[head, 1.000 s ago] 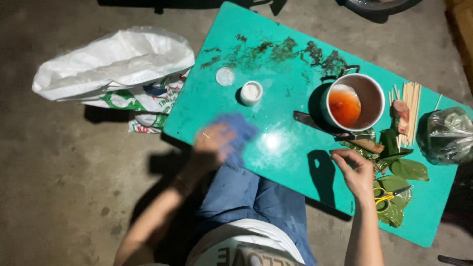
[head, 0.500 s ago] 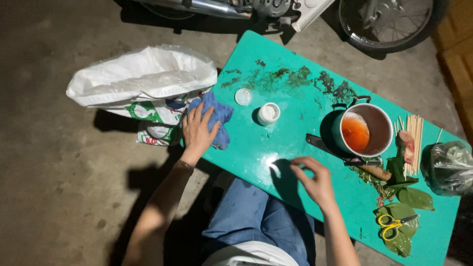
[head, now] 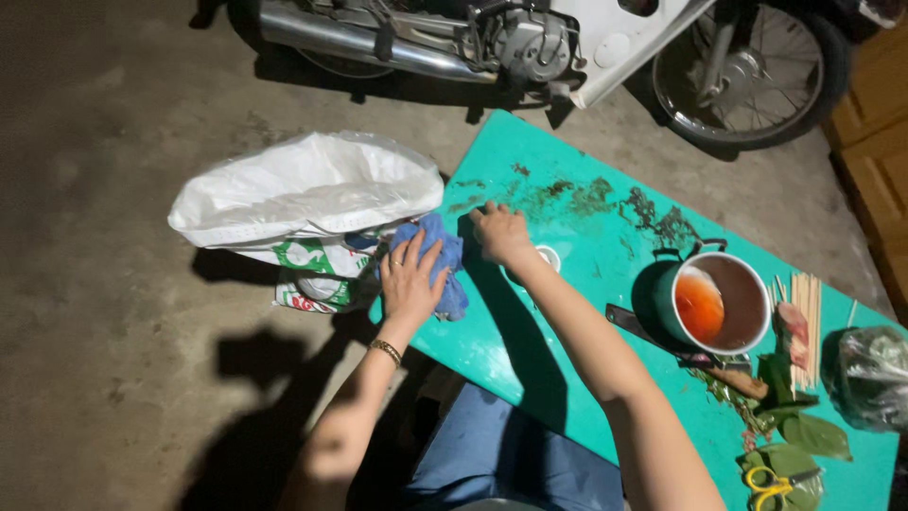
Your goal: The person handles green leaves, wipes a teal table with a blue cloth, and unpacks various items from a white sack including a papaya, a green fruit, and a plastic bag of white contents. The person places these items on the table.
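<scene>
My left hand (head: 412,276) presses flat on a blue cloth (head: 448,260) at the left edge of the turquoise table (head: 530,341). My right hand (head: 499,233) reaches across to the table's far left part, fingers curled down over something I cannot make out. A small white cup (head: 547,256) sits just right of that hand, partly hidden by my forearm. Green smears (head: 605,199) streak the table's far side.
A white sack (head: 303,194) lies on the concrete floor left of the table. A motorbike (head: 530,47) stands behind. A pot of orange liquid (head: 719,305), wooden skewers (head: 807,322), green leaves (head: 804,431), yellow scissors (head: 771,484) and a plastic bag (head: 870,378) crowd the right end.
My left hand has slid the blue cloth further along the table's left edge. My right hand moved from the near right across to the far left, over the spot by the white cup.
</scene>
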